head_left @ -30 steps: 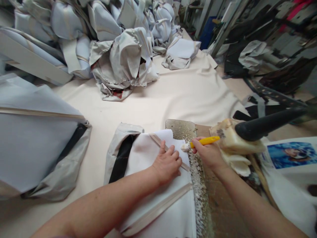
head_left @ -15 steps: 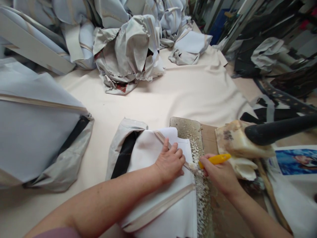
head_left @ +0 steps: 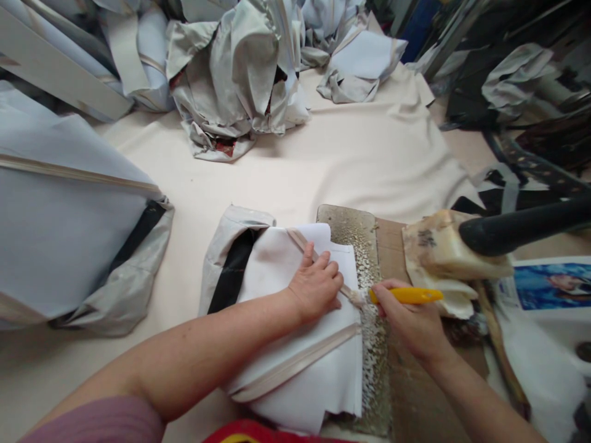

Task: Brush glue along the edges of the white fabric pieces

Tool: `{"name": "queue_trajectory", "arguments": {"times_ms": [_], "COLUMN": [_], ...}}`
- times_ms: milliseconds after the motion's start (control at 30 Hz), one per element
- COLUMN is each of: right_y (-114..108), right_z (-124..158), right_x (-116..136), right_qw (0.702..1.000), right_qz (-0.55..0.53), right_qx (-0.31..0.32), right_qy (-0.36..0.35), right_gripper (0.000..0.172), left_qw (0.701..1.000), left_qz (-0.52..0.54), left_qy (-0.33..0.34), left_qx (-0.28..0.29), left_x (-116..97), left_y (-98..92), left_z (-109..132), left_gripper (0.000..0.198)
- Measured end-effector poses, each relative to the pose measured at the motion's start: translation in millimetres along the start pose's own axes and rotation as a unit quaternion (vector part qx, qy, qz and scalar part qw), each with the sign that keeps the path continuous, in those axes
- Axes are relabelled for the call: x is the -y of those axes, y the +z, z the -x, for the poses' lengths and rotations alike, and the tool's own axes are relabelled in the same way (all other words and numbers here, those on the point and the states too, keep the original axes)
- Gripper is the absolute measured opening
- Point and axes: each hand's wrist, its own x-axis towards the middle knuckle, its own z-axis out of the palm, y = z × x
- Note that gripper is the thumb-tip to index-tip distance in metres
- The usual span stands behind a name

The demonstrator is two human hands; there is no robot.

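Now the right hand (head_left: 409, 320) pinches a yellow brush (head_left: 410, 296), its tip by the edge of a white piece (head_left: 272, 264). The left hand (head_left: 318, 284) lies spread on that piece, which sits over pale cloth (head_left: 286, 181) and a crusty board (head_left: 348, 223).

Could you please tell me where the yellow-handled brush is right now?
In the head view, the yellow-handled brush is right of centre, held in the right hand, its bristles at the right edge of the white piece, by the speckled board.
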Motion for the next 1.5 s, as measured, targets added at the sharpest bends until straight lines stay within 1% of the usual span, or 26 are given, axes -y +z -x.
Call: {"name": "queue_trajectory", "arguments": {"times_ms": [133,200,300,333,400,467,533,667,733,800,867,900,967,1067,1100,1167,1267,1300,1400,1433,1500], "right_y": [5,5,1,0,-1,0,3,3,1,1,3,5,7,5,4,2,2,3,5,4,4], "right_z": [-9,-2,17,22,27,26,26,37,41,38,33,31,34,51,57,65,68,69,75,77,79], "right_x": [-9,-13,-14,-14,-13,-12,-12,-11,-9,-7,-6,-6,-7,-7,-7,-7,-7,-7,-9,-9,-11], "right_qw": [0.998,0.999,1.000,1.000,1.000,0.999,0.999,1.000,1.000,1.000,0.999,0.998,0.999,1.000,1.000,1.000,0.999,0.999,1.000,1.000,1.000], "right_qz": [-0.022,-0.025,-0.011,-0.006,0.001,-0.005,-0.015,-0.004,0.005,0.008,0.005,0.000,-0.004,0.000,0.002,0.001,-0.010,-0.011,-0.008,-0.009,-0.013], "right_qx": [-0.047,-0.037,0.001,0.005,-0.006,-0.033,-0.042,0.013,0.022,-0.001,-0.047,-0.058,-0.046,0.009,0.018,0.009,-0.039,-0.041,0.002,0.007,-0.018], "right_qy": [-0.021,-0.020,0.000,0.008,0.015,0.006,0.001,0.023,0.020,0.001,-0.024,-0.030,-0.028,-0.002,0.005,0.010,-0.002,-0.005,0.006,0.013,0.016], "right_gripper": [0.030,0.030,0.031,0.031,0.030,0.028,0.028,0.030,0.030,0.029,0.029,0.029,0.030,0.031,0.031,0.030,0.030,0.030,0.031,0.031,0.030], "left_qw": [1.000,1.000,1.000,1.000,1.000,1.000,1.000,1.000,1.000,1.000,1.000,1.000,1.000,1.000,1.000,1.000,1.000,1.000,1.000,1.000,0.999], "left_qz": [-0.002,-0.005,-0.006,-0.006,-0.005,-0.007,-0.009,-0.007,-0.007,-0.010,-0.014,-0.015,-0.017,-0.016,-0.014,-0.013,-0.016,-0.017,-0.020,-0.022,-0.025], "left_qy": [-0.005,-0.003,-0.001,0.000,0.001,0.002,0.002,0.005,0.004,0.002,0.001,0.001,0.000,0.002,0.004,0.007,0.006,0.005,0.004,0.005,0.008], "left_qx": [0.003,0.004,0.010,0.012,0.012,0.005,-0.003,0.000,0.001,-0.004,-0.010,-0.011,-0.007,0.001,0.002,0.000,-0.007,-0.009,-0.013,-0.015,-0.019], "left_x": [0,0,0,0,0,1,1,0,0,-1,-2,-2,-2,-1,-1,-1,-1,-1,-2,-2,-1], "left_y": [0.0,-0.3,-0.2,0.0,0.7,1.6,2.4,2.9,2.7,2.6,2.4,2.4,2.3,2.5,2.7,3.4,4.7,5.0,6.0,6.3,6.8], "left_z": [0,-1,-1,-1,-1,-1,-1,-1,-1,-1,-1,0,0,-1,-1,-1,-1,-1,-1,-1,-1], "left_gripper": [0.042,0.042,0.042,0.042,0.042,0.043,0.042,0.041,0.041,0.041,0.041,0.042,0.042,0.042,0.043,0.042,0.041,0.041,0.041,0.041,0.041]}}
